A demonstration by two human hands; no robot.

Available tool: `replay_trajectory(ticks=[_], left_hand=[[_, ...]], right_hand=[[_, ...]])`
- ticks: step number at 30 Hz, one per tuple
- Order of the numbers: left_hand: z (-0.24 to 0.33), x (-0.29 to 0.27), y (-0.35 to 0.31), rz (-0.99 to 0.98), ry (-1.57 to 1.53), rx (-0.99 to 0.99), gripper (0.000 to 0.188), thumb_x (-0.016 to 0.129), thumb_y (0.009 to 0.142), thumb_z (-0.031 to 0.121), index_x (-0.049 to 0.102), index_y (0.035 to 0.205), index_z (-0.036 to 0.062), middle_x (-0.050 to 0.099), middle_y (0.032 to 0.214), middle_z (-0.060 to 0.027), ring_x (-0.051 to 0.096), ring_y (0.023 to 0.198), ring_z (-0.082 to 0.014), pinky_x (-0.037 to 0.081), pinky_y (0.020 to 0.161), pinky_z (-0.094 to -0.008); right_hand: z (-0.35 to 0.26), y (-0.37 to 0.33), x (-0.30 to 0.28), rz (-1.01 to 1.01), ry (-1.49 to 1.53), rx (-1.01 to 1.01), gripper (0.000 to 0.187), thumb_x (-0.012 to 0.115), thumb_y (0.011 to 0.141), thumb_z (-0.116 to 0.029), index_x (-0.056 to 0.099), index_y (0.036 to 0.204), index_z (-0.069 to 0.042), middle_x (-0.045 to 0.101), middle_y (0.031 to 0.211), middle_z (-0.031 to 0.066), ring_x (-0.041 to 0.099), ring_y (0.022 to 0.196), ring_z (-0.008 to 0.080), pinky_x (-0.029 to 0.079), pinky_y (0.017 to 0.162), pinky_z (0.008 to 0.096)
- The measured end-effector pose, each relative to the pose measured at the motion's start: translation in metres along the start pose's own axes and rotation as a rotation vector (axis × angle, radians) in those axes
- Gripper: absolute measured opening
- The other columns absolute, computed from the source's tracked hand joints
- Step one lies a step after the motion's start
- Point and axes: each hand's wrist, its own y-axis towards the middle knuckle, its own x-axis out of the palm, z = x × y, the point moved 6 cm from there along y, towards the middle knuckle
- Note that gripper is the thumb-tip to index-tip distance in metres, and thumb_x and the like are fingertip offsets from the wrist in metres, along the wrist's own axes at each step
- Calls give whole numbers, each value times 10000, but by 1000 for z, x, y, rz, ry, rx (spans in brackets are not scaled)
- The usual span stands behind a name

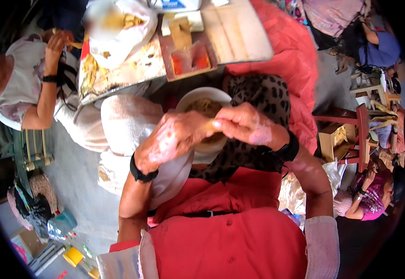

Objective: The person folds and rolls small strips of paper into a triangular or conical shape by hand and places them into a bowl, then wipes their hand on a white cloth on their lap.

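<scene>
Tan strip (210, 125), one, only a short length visible, spanning both hands above the bowl (203, 89). Left hand (177, 135): fingers curled in, knuckles uppermost, apparently gripping the left end; fingertips hidden, exact hold impossible to tell. Right hand (246, 123): thumb pressed against the strip, fingers folded behind, right end gripped. Bowl: round, white, holding tan shreds (205, 106), partly masked by the hands, placed between white cloth (125, 118) and leopard-print cloth (263, 88); support underneath not visible. Beyond the bowl: table (246, 32), bearing brown tray (165, 56) with red-orange inset, white bag (142, 42) and loose yellow scraps (90, 69). Handling notes, by judgement: keep both pinches close together, thumbs facing, for control of so small a piece; work in short, even movements, never a jerk; shift the grip along a little at a time, one hand always firm; stay low over the middle of the bowl, to catch any loose bits there rather than on the cloth; keep forearms clear of the rim, to avoid tipping. Likely faults: slipping at the left pinch, crushing from too hard a squeeze.
</scene>
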Motion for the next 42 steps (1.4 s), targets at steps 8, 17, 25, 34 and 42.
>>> replay_trajectory(ticks=[8, 17, 25, 34, 42], left_hand=[[6, -34, -39, 116, -368, -473, 208, 664, 849, 176, 612, 748, 1, 563, 618, -14, 487, 518, -105, 352, 481, -250], [35, -70, -44, 755, -1353, -94, 220, 458, 976, 215, 528, 924, 13, 426, 626, 14, 321, 484, -44, 255, 406, -184], [104, -5, -20, 292, -82, 23, 224, 543, 909, 45, 586, 1104, -55, 645, 1040, -146, 607, 923, -188, 476, 799, -289], [112, 20, -27, 199, 166, 106, 211, 569, 869, 59, 581, 1059, -30, 598, 1074, -211, 617, 912, -382, 520, 761, -386], [136, 15, -33, 431, 322, 349, 204, 693, 728, -45, 646, 926, -36, 620, 987, -152, 648, 842, -285, 533, 683, -334]], right_hand=[[-28, -9, 14, 155, -43, -130, 189, 556, 911, -197, 560, 821, -31, 487, 583, 148, 508, 505, 306, 373, 489, 396], [-86, -7, 17, 436, -20, -256, 167, 536, 928, -160, 575, 866, -10, 536, 669, 120, 524, 578, 238, 410, 542, 328], [-78, -46, 28, 435, 137, -145, 168, 513, 927, -157, 529, 885, 5, 440, 619, 113, 454, 548, 199, 377, 527, 338], [-71, -75, 33, 412, 362, 100, 305, 480, 961, -264, 585, 950, 21, 494, 706, 1, 447, 626, 64, 385, 567, 214], [-38, -77, 41, 598, 510, 21, 305, 477, 958, -246, 566, 895, 39, 497, 690, 15, 448, 582, 61, 396, 521, 227]])
